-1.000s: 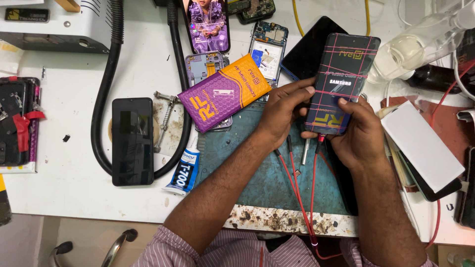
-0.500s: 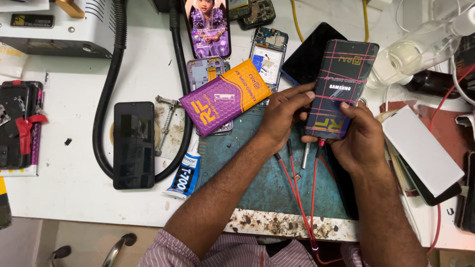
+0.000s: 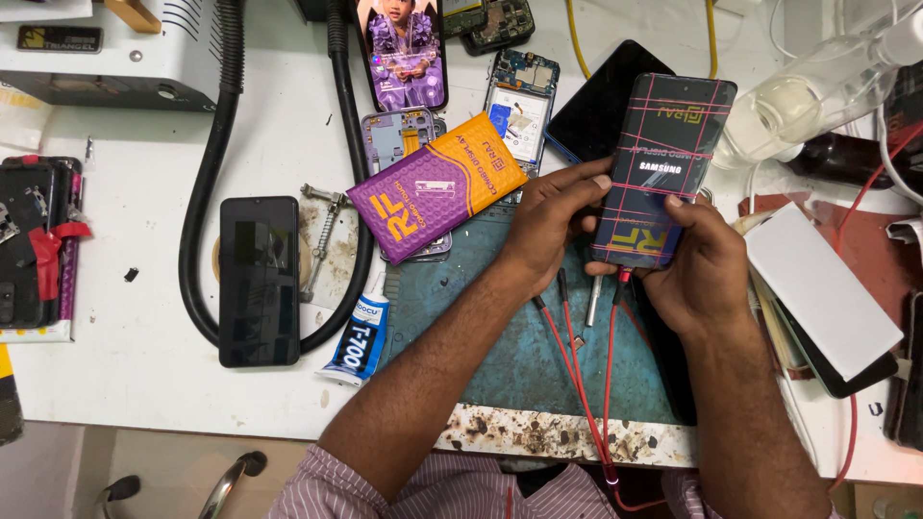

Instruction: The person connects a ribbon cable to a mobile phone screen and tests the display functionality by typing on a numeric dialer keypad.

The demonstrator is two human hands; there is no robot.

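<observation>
Bare white worktop [image 3: 135, 327] lies open at the near left, between the black phone [image 3: 259, 281] and the tray of parts [image 3: 38, 250]. The teal mat [image 3: 481, 336] is free near its front edge, though red leads [image 3: 577, 384] cross it. The purple-and-orange packet [image 3: 437, 199], glue tube [image 3: 358, 338] and looping black hose [image 3: 197, 250] crowd the middle; the white slab [image 3: 822, 288] blocks the right.

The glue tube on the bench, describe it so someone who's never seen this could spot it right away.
Start at the teal work mat in the middle of the white bench. Just off its left edge, near the front, lies the small glue tube, inside the black hose's loop. It is the only blue-and-white tube there.
</observation>
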